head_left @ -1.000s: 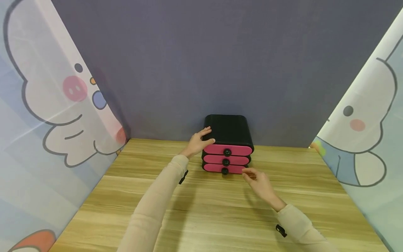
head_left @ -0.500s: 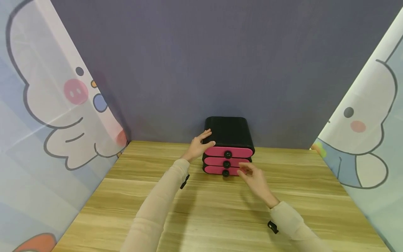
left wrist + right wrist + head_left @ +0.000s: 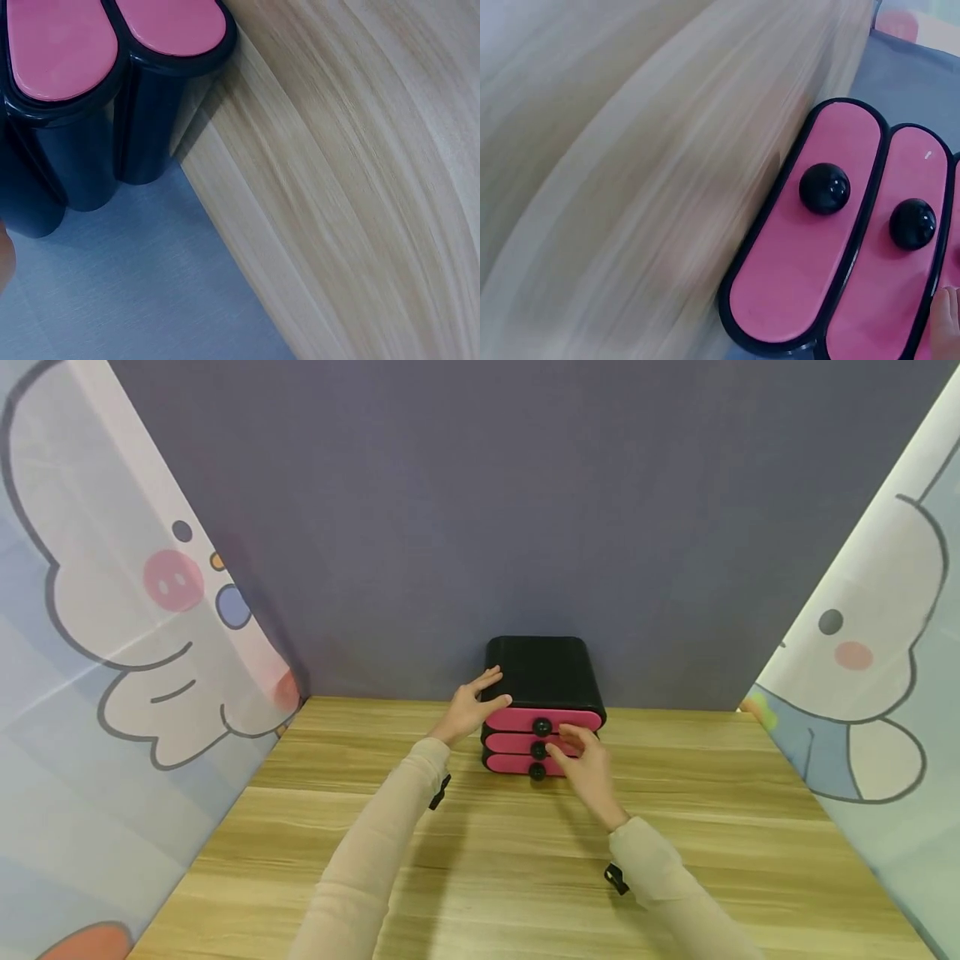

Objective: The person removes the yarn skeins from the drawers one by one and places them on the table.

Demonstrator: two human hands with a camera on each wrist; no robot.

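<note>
A small black drawer box (image 3: 542, 668) with three pink drawer fronts stands at the table's back edge. Each front bears a round black knob: top (image 3: 542, 727), middle (image 3: 538, 749) and bottom (image 3: 537, 772). My left hand (image 3: 463, 708) rests on the box's upper left corner, thumb and fingers spread. In front of the drawers, my right hand (image 3: 588, 767) has thumb and fingers apart, just right of the top and middle knobs, with nothing held. The right wrist view shows the bottom knob (image 3: 825, 188) and middle knob (image 3: 913, 223); fingers (image 3: 946, 322) reach in at its right edge.
The wood-grain table (image 3: 480, 877) runs up to a dark grey backdrop (image 3: 540, 510) right behind the box. Cartoon-printed curtains (image 3: 112, 610) hang at the left and right sides. All the drawers sit pushed in.
My right hand has moved left and up, from the lower right corner of the box to beside the upper knobs. My left hand stays at the box's corner.
</note>
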